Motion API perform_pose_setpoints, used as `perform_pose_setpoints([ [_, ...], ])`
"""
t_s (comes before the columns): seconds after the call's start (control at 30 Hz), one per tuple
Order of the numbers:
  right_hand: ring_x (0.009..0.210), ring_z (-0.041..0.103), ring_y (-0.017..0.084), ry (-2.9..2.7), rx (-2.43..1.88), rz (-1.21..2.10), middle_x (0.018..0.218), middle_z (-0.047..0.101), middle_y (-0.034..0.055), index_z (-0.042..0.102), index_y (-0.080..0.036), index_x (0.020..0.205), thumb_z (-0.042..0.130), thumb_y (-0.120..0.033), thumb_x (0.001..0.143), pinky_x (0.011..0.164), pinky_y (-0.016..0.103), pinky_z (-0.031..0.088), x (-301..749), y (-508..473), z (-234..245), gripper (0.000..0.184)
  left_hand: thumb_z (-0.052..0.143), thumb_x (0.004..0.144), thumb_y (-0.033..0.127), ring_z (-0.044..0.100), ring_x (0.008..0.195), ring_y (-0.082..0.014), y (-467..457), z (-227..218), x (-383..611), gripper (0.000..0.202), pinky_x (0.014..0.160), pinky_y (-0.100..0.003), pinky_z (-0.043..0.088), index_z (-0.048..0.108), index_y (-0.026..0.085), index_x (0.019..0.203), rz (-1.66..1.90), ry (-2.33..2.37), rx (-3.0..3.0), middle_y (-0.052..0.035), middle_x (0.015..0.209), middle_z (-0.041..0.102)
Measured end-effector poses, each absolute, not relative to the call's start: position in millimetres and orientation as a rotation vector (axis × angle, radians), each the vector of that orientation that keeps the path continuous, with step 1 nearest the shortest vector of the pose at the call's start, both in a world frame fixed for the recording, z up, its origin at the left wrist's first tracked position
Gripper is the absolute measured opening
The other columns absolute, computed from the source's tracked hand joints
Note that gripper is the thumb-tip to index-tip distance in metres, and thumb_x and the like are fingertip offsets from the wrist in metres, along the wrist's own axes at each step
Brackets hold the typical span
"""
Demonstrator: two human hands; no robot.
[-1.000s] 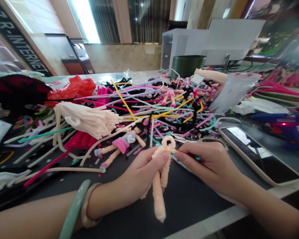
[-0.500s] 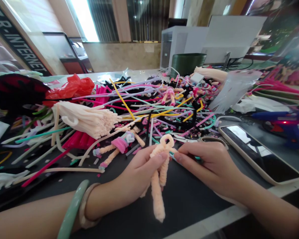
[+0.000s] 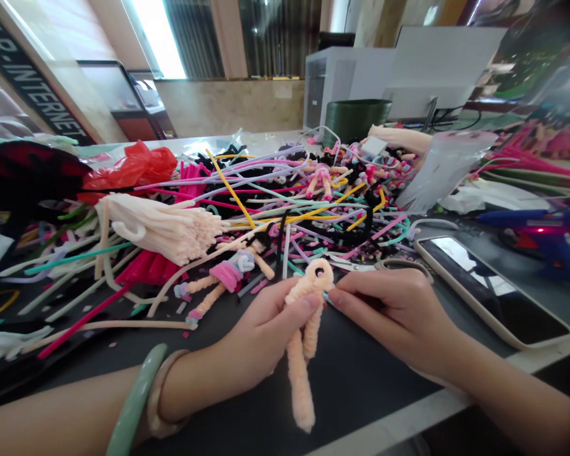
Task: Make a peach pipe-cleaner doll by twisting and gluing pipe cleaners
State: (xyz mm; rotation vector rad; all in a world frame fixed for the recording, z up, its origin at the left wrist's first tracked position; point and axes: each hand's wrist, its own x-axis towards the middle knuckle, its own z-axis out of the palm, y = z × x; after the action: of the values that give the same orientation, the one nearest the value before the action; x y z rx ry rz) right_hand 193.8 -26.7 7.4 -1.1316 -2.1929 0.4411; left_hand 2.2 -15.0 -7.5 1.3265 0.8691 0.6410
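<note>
Closest in, the left hand [image 3: 259,332], a jade bangle [image 3: 135,399] and a beige bangle [image 3: 164,392] on its wrist, was closed on a peach pipe-cleaner figure [image 3: 300,342], pinching it between thumb and fingers. The figure hung upright above the dark bench [image 3: 361,399], its looped head on top and its two fuzzy legs dangling. The right hand [image 3: 394,316] was curled, its fingertips [image 3: 335,297] against the figure's upper side; whether they held it, I could not tell. Just beyond lay scissors [image 3: 401,265] and, to the right, a smartphone [image 3: 491,291]. Left of the hands sat a doll [image 3: 227,275] in a pink skirt, beside a peach pipe-cleaner bundle [image 3: 161,228]. Behind them spread a tangled heap of coloured pipe cleaners [image 3: 275,212], with a blue glue gun [image 3: 541,229] off right and a red plastic bag [image 3: 133,168] off left. Farthest back stood a dark green bin [image 3: 356,120].
</note>
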Motion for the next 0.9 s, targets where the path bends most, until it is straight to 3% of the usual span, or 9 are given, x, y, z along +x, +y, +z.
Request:
perform_pose_setpoints([
  [0.3,0.051,0.043,0.007,-2.163,-1.118,0.413,0.055,0.049,-0.0031,0.068,-0.015,0.069,0.054,-0.022,0.092,0.051,0.023,0.033,193,-25,7,0.028,0.048,0.090,0.044,0.045,0.043,-0.0063,-15,-6,1,0.031,0.040,-0.016,0.031,0.050,0.016,0.076,0.642,0.828,1.349,0.0022,0.054,0.057],
  [0.43,0.053,0.048,0.008,-2.162,-1.155,0.427,0.058,0.056,-0.0018,0.069,-0.015,0.071,0.054,-0.021,0.091,0.053,0.023,0.035,192,-24,7,0.026,0.046,0.090,0.047,0.052,0.046,-0.0097,-15,-10,0,0.038,0.046,-0.019,0.038,0.055,0.015,0.073,0.587,0.849,1.334,-0.0006,0.055,0.059],
  [0.67,0.053,0.049,0.008,-2.186,-1.176,0.445,0.060,0.059,-0.0021,0.067,-0.017,0.069,0.054,-0.021,0.091,0.052,0.022,0.035,191,-23,7,0.026,0.050,0.087,0.045,0.063,0.059,-0.0171,-13,-14,-1,0.036,0.057,-0.026,0.048,0.064,0.011,0.083,0.604,0.837,1.285,-0.0051,0.063,0.065],
  [0.9,0.055,0.051,0.009,-2.193,-1.185,0.451,0.065,0.062,-0.0014,0.068,-0.019,0.078,0.053,-0.023,0.092,0.054,0.022,0.037,192,-25,6,0.021,0.052,0.086,0.045,0.063,0.059,-0.0149,-13,-18,0,0.034,0.055,-0.024,0.050,0.063,0.012,0.083,0.607,0.754,1.154,-0.0045,0.075,0.064],
])
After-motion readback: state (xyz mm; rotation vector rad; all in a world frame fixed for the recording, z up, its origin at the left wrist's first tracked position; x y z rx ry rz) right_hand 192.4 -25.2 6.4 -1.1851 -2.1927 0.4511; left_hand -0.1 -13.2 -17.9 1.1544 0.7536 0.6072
